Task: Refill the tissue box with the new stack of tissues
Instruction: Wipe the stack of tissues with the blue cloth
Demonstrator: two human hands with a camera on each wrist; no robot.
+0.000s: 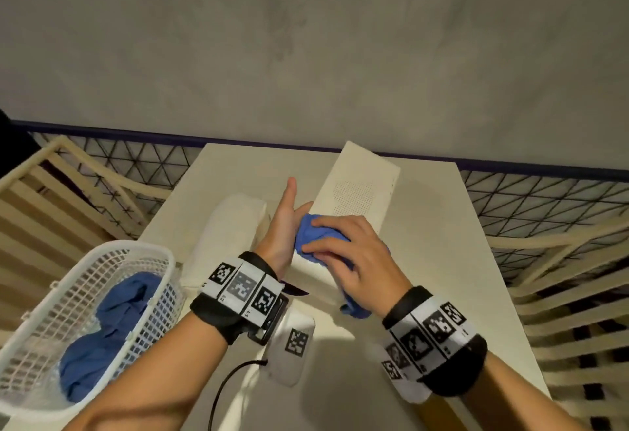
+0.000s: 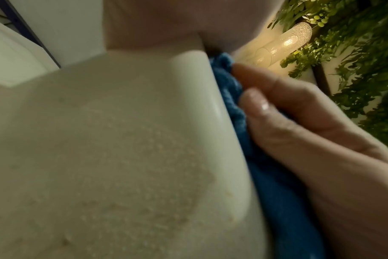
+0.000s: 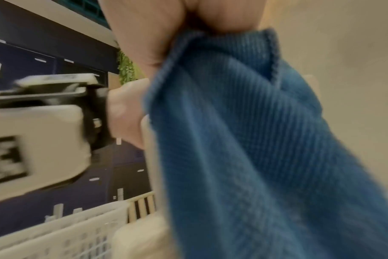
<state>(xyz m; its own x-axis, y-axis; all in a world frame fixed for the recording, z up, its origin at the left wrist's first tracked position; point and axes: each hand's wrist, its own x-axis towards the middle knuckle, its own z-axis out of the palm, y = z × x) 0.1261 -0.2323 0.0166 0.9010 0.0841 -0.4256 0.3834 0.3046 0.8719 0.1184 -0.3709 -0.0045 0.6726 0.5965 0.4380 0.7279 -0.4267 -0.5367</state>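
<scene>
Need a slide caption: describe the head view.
Right hand holds blue cloth against tilted tissue box, left hand bracing it.

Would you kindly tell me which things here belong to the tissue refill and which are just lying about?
Job: tissue box, white tissue stack, blue cloth gripped by right hand, left hand against the box.
Lying about: white basket, spare blue cloths inside it.

A pale table (image 1: pixel 425 233) is standing against a grey wall (image 1: pixel 306 39) edged by a dark rail (image 1: pixel 102 131). Slatted chairs (image 1: pixel 51 185) are flanking it left and right. A lamp (image 2: pixel 286 42) is glowing among greenery (image 2: pixel 366 61), possibly a plant wall.
</scene>
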